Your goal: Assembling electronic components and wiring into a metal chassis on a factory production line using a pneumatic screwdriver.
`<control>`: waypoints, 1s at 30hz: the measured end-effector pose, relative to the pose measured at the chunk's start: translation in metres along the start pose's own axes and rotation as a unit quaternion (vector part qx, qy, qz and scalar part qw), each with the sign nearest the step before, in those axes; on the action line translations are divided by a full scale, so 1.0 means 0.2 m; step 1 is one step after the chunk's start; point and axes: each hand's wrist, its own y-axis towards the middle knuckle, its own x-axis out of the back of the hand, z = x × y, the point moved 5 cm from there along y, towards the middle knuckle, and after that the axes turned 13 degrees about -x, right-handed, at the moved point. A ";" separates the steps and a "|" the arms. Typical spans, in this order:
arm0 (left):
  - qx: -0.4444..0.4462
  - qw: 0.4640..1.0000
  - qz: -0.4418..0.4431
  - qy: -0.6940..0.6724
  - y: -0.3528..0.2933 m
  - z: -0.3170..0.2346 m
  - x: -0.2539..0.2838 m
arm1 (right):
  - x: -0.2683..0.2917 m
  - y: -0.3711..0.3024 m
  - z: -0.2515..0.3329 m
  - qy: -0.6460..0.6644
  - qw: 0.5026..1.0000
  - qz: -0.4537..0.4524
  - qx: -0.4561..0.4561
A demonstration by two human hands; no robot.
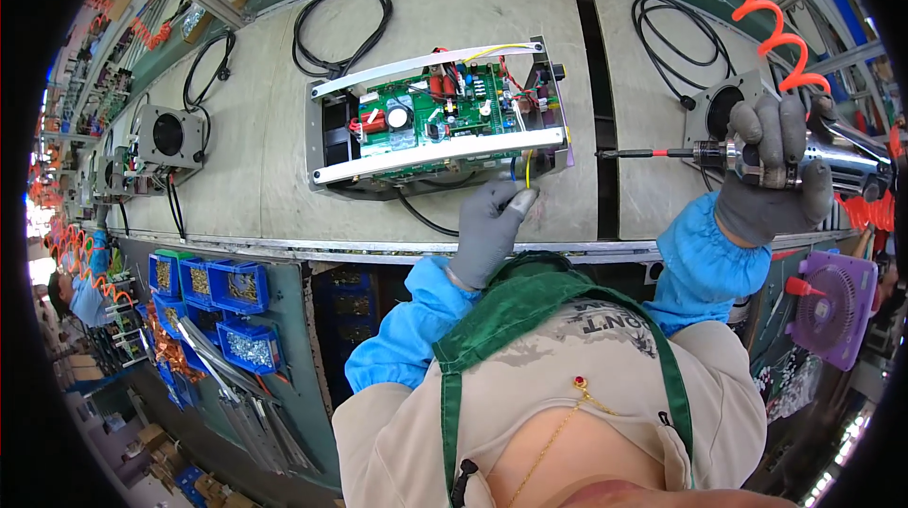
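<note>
An open metal chassis with a green circuit board [416, 115] lies on the worktable, two pale metal rails running along its long sides. My left hand [489, 229], in a grey glove, is closed at the chassis's near right corner. Its thumb and finger pinch a yellow wire [528, 170] that comes down from there. To the right, my right hand [774, 172], also gloved, wraps round a silver air screwdriver [832, 156]. The tool's long dark bit, with a red band, points left toward the chassis and is apart from it.
Black cables [342, 30] lie coiled at the back. Grey fan units stand at left [170, 136] and right [724, 109]. An orange coiled hose [757, 11] hangs at the right. Blue bins [238, 288] of small hardware sit lower left, and a purple fan [834, 309] lower right.
</note>
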 end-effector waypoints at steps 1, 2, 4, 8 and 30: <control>0.000 1.000 -0.002 -0.001 0.00 -0.01 0.00 | 0.00 0.01 -0.01 -0.012 1.000 0.010 -0.015; -0.007 0.998 0.012 0.054 0.00 -0.02 0.00 | 0.00 0.01 -0.03 -0.024 0.999 0.021 -0.030; -0.015 0.994 0.024 0.107 0.00 -0.05 0.00 | 0.02 0.03 -0.05 -0.043 0.997 0.047 -0.043; -0.063 0.991 0.010 0.121 -0.03 -0.10 0.02 | 0.05 0.03 -0.13 -0.098 0.991 0.039 -0.085; -0.065 0.980 -0.148 0.119 0.17 -0.23 -0.07 | 0.29 -0.01 -0.55 -0.500 0.727 0.007 -0.470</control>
